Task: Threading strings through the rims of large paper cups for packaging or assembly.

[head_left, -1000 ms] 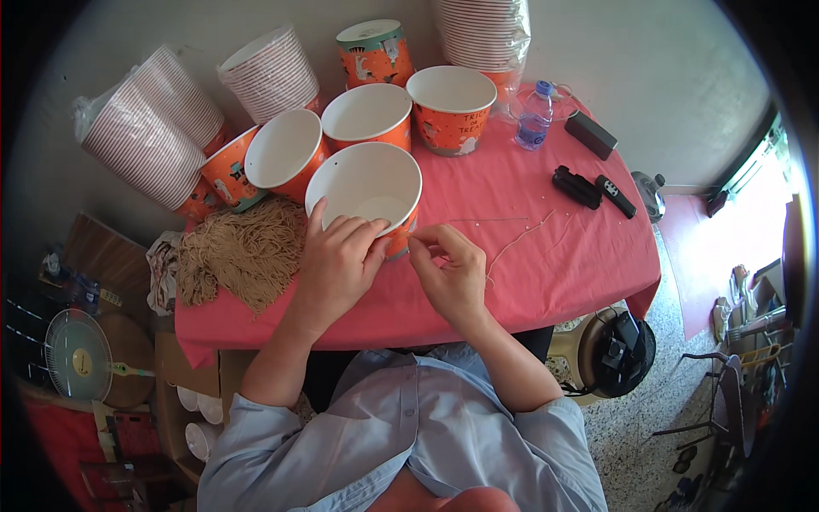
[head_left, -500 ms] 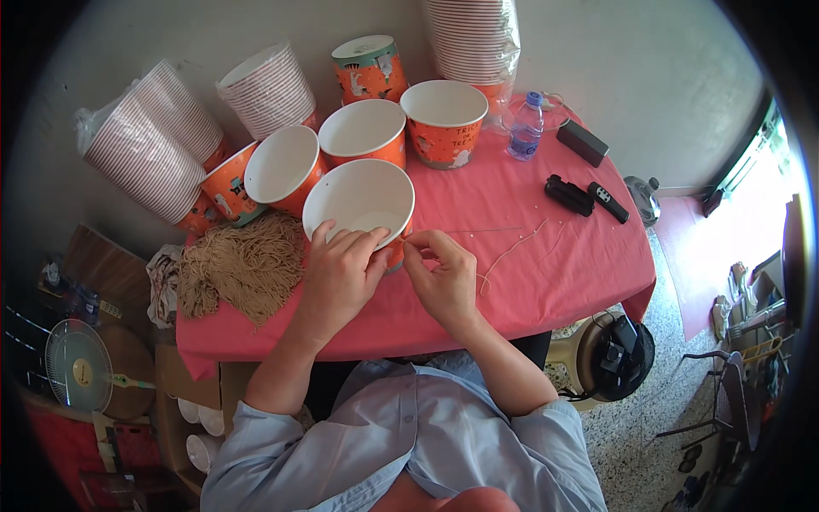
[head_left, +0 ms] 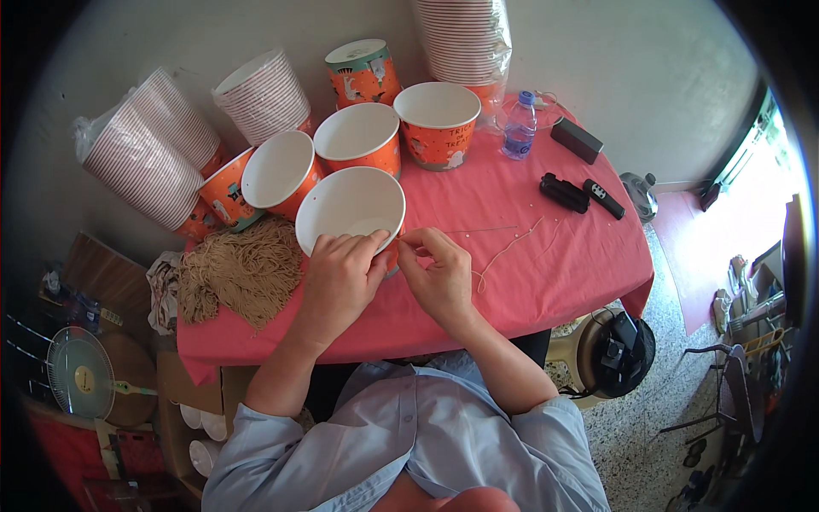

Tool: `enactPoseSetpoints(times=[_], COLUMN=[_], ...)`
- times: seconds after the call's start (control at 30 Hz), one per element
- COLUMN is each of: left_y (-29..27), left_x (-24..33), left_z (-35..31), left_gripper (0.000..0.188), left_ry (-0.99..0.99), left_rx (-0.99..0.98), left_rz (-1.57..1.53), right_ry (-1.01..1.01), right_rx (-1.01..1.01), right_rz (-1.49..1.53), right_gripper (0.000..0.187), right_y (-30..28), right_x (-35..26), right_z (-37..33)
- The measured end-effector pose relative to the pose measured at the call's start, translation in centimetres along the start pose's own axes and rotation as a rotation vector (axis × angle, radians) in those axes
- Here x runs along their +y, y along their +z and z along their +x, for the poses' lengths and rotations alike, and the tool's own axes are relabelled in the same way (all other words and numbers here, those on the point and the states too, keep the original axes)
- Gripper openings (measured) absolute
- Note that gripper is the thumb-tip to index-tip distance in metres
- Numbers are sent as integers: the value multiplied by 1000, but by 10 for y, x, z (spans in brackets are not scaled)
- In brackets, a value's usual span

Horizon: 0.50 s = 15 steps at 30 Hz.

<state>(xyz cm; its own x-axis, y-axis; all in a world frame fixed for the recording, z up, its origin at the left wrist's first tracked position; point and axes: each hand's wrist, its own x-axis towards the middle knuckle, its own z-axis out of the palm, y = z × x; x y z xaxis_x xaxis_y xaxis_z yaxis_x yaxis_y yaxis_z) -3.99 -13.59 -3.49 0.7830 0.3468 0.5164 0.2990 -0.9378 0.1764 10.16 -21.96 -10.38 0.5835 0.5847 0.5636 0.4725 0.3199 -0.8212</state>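
A white-lined orange paper bucket [head_left: 348,203] stands near the table's front, its opening tipped slightly toward me. My left hand [head_left: 341,277] grips its near rim, fingers inside and thumb on the outer wall. Just right of that rim, my right hand [head_left: 439,271] is closed in a pinch against the bucket's side. A thin beige cord [head_left: 510,246] trails on the cloth from beside this hand; its end between the fingertips is too small to make out clearly. Left of the bucket lies a heap of beige cords [head_left: 241,273].
Behind are more orange buckets [head_left: 358,136] and plastic-wrapped bucket stacks [head_left: 145,162]. A water bottle [head_left: 519,128], a dark box [head_left: 577,141] and two black gadgets [head_left: 565,193] lie at right on the pink tablecloth [head_left: 546,294]. A thin straight rod [head_left: 482,229] lies beyond my right hand.
The view has shifted slightly, moving the table things a little in the picture. Both hands keep their places at the bucket's near rim, with the right fingers still pinched there.
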Motion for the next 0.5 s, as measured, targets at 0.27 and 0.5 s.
enactPoseSetpoints(times=[0.27, 0.5], left_y=[-15, -23], left_x=[4, -17], left_z=[8, 27], left_gripper=[30, 28], left_ry=[-16, -118], left_rx=[-101, -284], left_rz=[-59, -409], right_ry=[-38, 1], right_rx=[-30, -131], right_rz=[-91, -218], right_gripper=[9, 10], right_y=[-3, -14], right_x=[-1, -13], right_z=[4, 8])
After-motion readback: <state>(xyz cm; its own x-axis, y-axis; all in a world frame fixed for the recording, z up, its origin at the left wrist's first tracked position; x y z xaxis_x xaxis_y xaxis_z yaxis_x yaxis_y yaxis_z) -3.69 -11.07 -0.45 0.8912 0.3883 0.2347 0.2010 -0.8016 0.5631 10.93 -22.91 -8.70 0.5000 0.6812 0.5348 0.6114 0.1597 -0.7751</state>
